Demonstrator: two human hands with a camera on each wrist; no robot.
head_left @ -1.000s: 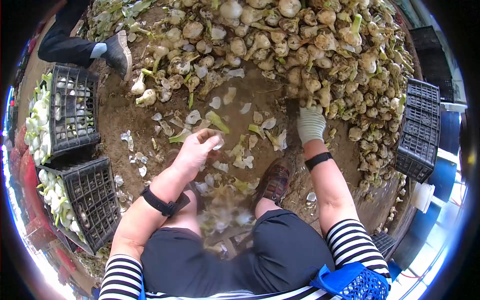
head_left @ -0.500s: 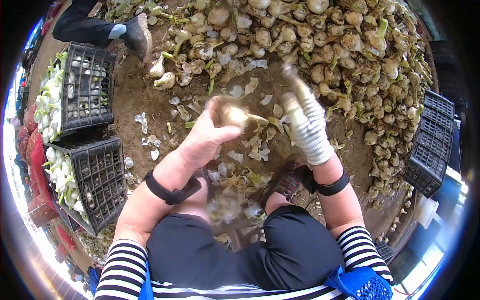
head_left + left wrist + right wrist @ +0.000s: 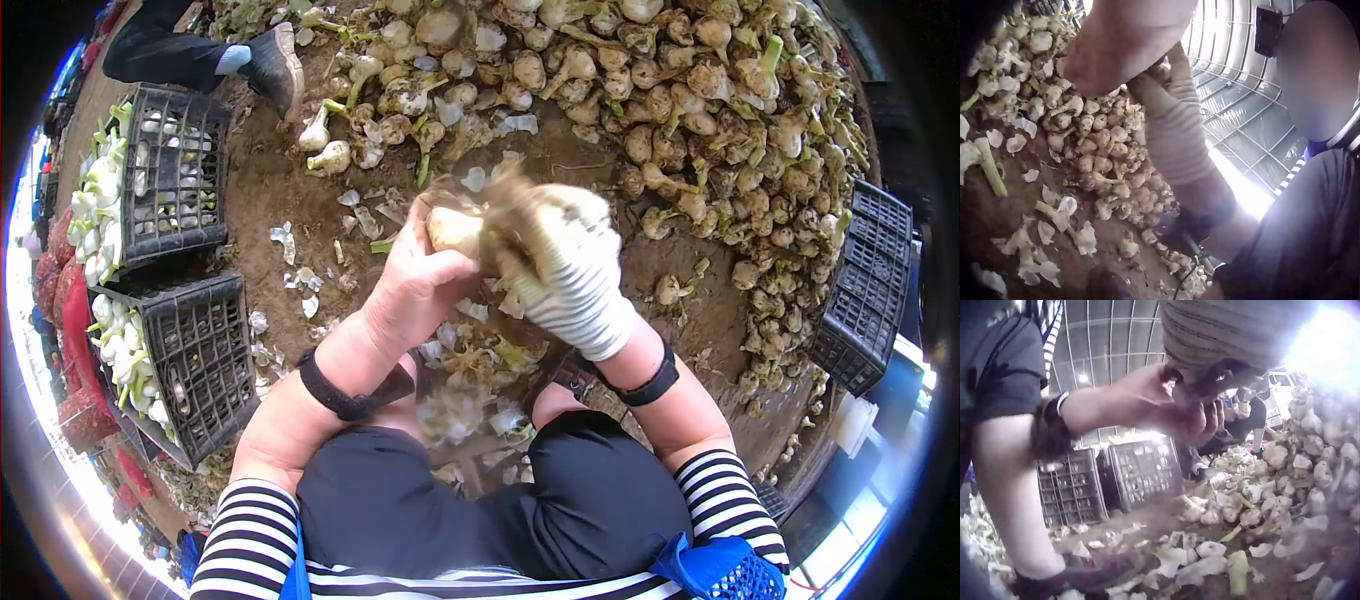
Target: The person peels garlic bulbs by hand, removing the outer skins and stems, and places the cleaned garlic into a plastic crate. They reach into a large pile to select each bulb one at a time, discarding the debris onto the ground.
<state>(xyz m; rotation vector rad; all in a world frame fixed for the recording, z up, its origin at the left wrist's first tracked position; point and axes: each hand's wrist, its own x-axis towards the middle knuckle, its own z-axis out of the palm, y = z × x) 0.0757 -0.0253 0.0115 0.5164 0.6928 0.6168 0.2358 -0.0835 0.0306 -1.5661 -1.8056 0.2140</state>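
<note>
In the head view the bare left hand (image 3: 415,270) grips a pale garlic bulb (image 3: 455,230), its thumb along the near side. The gloved right hand (image 3: 580,265) meets it from the right, fingers curled at the bulb's stem end; motion blurs what lies between them. The left wrist view has the striped glove (image 3: 1175,125) close against the bare hand (image 3: 1125,47). From the right wrist view, the bare fingers (image 3: 1194,419) lie just under the glove (image 3: 1216,344), and the bulb is mostly hidden.
A large heap of garlic (image 3: 690,110) spreads across the back and right. Two black crates (image 3: 175,180) holding garlic stand at the left, another crate (image 3: 865,285) at the right. Peeled skins (image 3: 465,360) litter the ground between the shoes. Another person's leg (image 3: 170,50) is at upper left.
The right hand has come from the heap to the left hand, now touching the bulb's stem end. The left hand, which held a small pale piece earlier, now grips a bulb.
</note>
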